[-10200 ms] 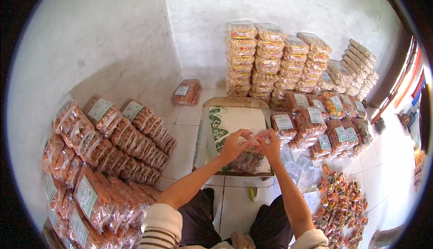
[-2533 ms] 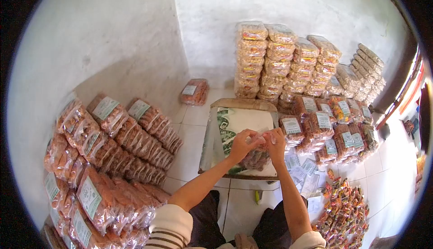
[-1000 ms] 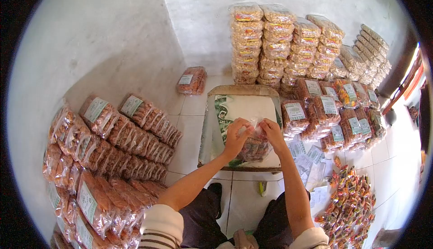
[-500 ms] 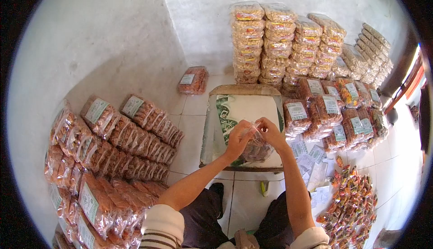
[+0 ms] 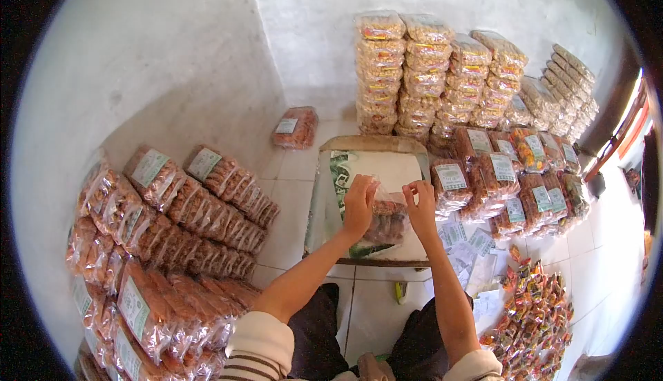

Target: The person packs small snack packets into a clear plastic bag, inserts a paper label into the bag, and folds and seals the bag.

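Observation:
A clear plastic bag of brown snacks lies on the low table, its open end facing away from me. My left hand is closed on the left side of the bag's top edge. At the bag's upper right corner is my right hand, with thumb and fingers pinched together on the plastic. A green and white printed sheet lies under the bag.
Packed brown snack bags fill the left floor. Tall stacks of pale snack bags line the back wall. Labelled bags, paper labels and small packets lie right. A green and yellow tool lies before the table.
My hands have moved apart, spreading the top of the bag between them. More of the bag and its contents now shows. The view has tilted slightly.

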A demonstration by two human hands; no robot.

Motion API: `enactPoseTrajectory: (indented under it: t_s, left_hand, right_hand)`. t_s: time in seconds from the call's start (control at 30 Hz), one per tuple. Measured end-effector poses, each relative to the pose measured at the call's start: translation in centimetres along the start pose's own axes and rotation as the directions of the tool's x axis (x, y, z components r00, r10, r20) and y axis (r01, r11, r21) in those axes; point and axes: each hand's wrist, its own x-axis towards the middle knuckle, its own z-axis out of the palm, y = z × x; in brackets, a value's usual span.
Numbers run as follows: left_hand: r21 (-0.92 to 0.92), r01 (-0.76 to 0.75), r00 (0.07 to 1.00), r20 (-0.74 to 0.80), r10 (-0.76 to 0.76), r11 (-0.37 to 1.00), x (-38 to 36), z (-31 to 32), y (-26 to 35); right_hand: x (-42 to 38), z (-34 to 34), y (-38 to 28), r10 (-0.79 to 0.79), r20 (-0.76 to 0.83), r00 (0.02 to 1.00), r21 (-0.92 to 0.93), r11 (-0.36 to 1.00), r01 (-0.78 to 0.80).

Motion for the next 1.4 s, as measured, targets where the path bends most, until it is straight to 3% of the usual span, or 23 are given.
enactPoseTrajectory:
  t_s: [0.07,0.17,0.47,0.6,0.67,0.9,1.07,1.17,1.27,1.33,1.37,1.4]
  left_hand:
    - [0.01,0.02,1.0,-0.015,-0.02,1.0,0.4,-0.1,0.0]
    - [0.031,0.051,0.998,0.021,-0.052,0.998,0.4,0.0,0.2]
    - [0.046,0.157,0.986,0.045,-0.159,0.986,0.2,-0.1,0.1]
    - [0.059,0.148,0.989,0.021,-0.149,0.987,0.0,0.4,-0.3]
    - [0.067,0.182,0.982,0.037,-0.184,0.981,0.2,0.3,-0.2]
    - [-0.013,0.232,0.972,0.03,-0.231,0.973,-0.1,1.0,0.0]
    - [0.04,0.28,0.959,0.033,-0.282,0.959,0.0,0.4,-0.2]
    - [0.082,0.296,0.95,0.074,-0.302,0.952,-0.4,0.6,-0.6]
    - [0.064,0.229,0.972,0.033,-0.231,0.971,-0.5,1.3,-0.7]
    - [-0.113,0.235,0.961,-0.119,-0.248,0.965,-0.5,1.8,-0.7]
    - [-0.115,0.234,0.962,-0.117,-0.247,0.965,-0.6,1.9,-0.8]
    - [-0.181,0.334,0.935,-0.06,-0.349,0.925,-0.4,1.7,-0.7]
  right_hand:
    - [0.2,-0.4,-1.1,-0.179,0.06,0.982,0.14,0.976,0.169]
    - [-0.5,0.2,-2.2,-0.275,0.071,0.959,0.09,0.959,0.269]
    - [-1.2,2.0,-0.6,-0.081,0.132,0.988,0.205,0.977,0.053]
    - [-1.7,2.7,-0.8,-0.09,0.089,0.992,0.279,0.958,0.062]
    - [-1.7,2.2,-1.7,-0.331,0.0,0.944,-0.021,0.943,0.331]
    - [-2.0,2.7,-0.2,-0.212,0.006,0.977,0.109,0.972,0.21]
    - [-1.2,1.9,-2.9,-0.068,0.112,0.991,0.088,0.994,0.058]
    - [-1.8,2.2,-2.4,-0.173,0.036,0.984,-0.032,0.984,0.174]
    - [-1.7,2.9,-1.6,-0.094,0.031,0.995,-0.037,0.995,0.096]
    - [-1.5,2.9,-1.6,-0.087,0.005,0.996,-0.023,0.996,0.087]
    - [-1.3,2.9,-1.5,-0.08,-0.02,0.997,-0.006,0.997,0.08]
    - [-1.2,2.6,-2.0,-0.08,-0.022,0.997,-0.009,0.997,0.08]
